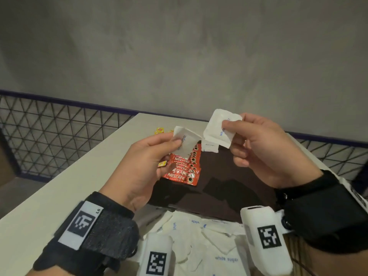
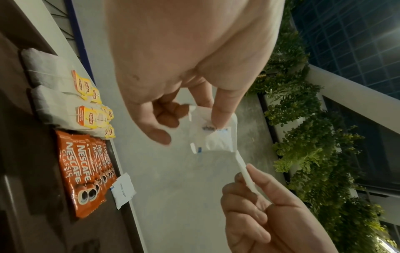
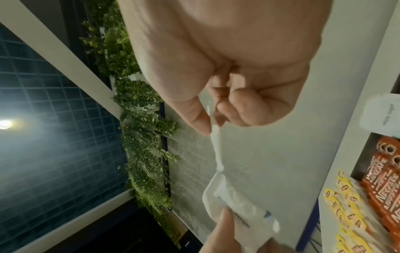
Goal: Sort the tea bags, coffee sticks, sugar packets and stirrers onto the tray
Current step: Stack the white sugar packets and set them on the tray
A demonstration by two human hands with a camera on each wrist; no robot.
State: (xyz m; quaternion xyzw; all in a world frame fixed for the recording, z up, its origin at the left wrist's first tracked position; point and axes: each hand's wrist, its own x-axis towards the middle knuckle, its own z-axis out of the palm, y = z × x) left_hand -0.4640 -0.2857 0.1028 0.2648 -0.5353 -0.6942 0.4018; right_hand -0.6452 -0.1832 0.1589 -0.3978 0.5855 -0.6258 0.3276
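L hand (image 1: 143, 156) pinched a white sugar packet (image 1: 186, 141) w/ thumb & fingers, raised above the dark tray (image 1: 229, 176). R hand (image 1: 264, 148) pinched a second sugar packet (image 1: 220, 127), also held up over the tray. On the tray: Nescafe coffee sticks (image 1: 184, 168) fanned in a row, one more sugar packet (image 1: 210, 146) just beside them, tea bags (image 2: 65, 95) next along. Loose sugar packets (image 1: 209, 242) lay on the table (image 1: 59, 186) near the wrists.

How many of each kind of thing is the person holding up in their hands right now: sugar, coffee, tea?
sugar packets: 2, one pinched in the left hand, one in the right hand
coffee sticks: 0, all lie on the tray
tea bags: 0, also on the tray
Total held: 2
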